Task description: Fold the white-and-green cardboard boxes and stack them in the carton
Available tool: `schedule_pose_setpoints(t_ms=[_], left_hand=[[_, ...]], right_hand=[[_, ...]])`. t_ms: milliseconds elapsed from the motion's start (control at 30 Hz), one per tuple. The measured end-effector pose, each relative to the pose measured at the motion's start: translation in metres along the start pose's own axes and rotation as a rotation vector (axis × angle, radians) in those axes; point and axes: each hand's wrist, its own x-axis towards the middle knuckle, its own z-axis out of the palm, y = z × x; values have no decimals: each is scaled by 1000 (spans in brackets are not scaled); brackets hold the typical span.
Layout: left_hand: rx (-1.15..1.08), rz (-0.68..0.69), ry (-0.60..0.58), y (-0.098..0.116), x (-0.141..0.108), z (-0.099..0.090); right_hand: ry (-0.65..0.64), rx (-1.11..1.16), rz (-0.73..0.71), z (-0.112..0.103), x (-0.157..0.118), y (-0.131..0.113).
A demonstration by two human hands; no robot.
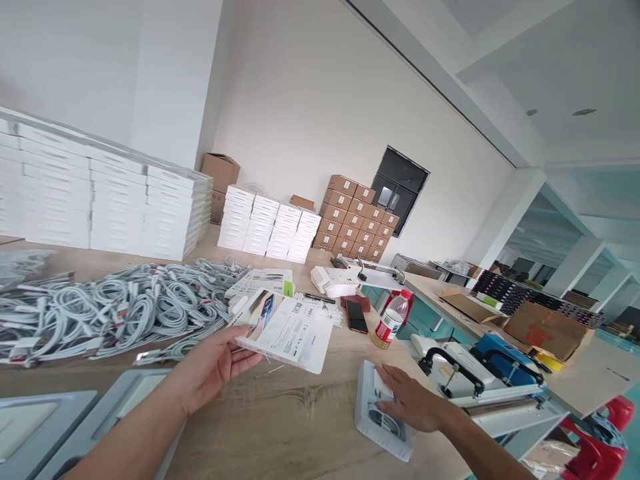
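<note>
My left hand grips the left edge of a flat white printed package, thumb on top and fingers beneath, above the wooden table. My right hand lies with fingers spread on a white tray-like pack that holds a coiled grey cable. More printed packages lie behind the one in my left hand. A big heap of coiled grey cables fills the table's left side. Grey trays with white items sit at the lower left.
Stacks of white boxes stand at the back left, brown cartons behind the table. A phone and a red-capped bottle are right of centre. Sealing machines and red stools stand at the right.
</note>
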Motion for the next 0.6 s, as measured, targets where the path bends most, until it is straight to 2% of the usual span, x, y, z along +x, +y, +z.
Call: schedule_pose_setpoints(t_ms=[200, 333, 467, 600], left_hand=[[-8, -5, -16, -2, 0, 3], [21, -17, -13, -2, -3, 2], [13, 21, -25, -3, -5, 1], [-10, 39, -45, -9, -4, 3]], right_hand=[[-78, 97, 48, -9, 7, 2], [-84, 148, 38, -4, 10, 8], [86, 253, 11, 3, 10, 9], [375, 528, -58, -5, 17, -2]])
